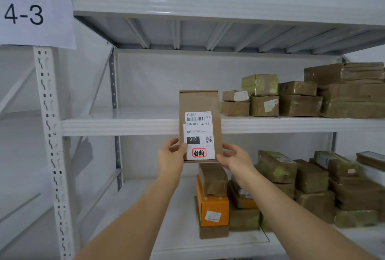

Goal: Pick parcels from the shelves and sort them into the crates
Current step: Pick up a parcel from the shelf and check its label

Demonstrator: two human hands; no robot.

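I hold a flat brown cardboard parcel (199, 103) upright in front of the white shelving, its white shipping label facing me. The label reads 010-010-L30-551, with a black 010 box and a red stamp. My left hand (171, 155) grips the parcel's lower left edge, thumb on the label. My right hand (234, 158) grips the lower right corner. No crate is in view.
The middle shelf (125, 126) carries taped brown parcels (300, 97) at the right. The lower shelf (145, 207) holds an orange box (212, 209) under a brown parcel, with more wrapped parcels (312, 182) to the right. A paper sign reading 4-3 (31, 15) hangs on the left upright.
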